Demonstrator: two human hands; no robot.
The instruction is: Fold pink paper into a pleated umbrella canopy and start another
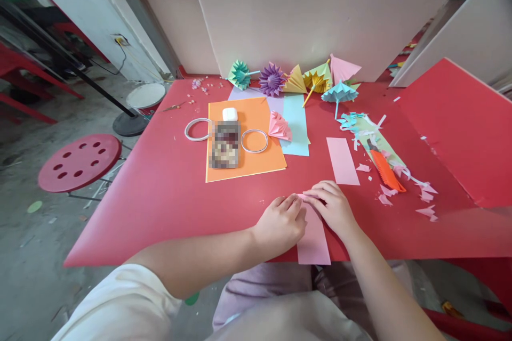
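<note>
A pink paper strip lies at the table's front edge, its near end reaching slightly over it. My left hand is closed on the strip's far end, fingers curled and covering its left side. My right hand pinches the same far end from the right, thumb and fingers pressed together. Something like a narrow fold shows there, but the fingers hide most of it. A second pink paper piece lies flat just beyond my right hand. To its right, an orange utility knife rests among pink scraps.
Folded paper umbrellas, one purple and one blue, stand along the back. A pink pleated fan, a phone, an earbud case and tape rolls lie on orange paper. A red stool stands left.
</note>
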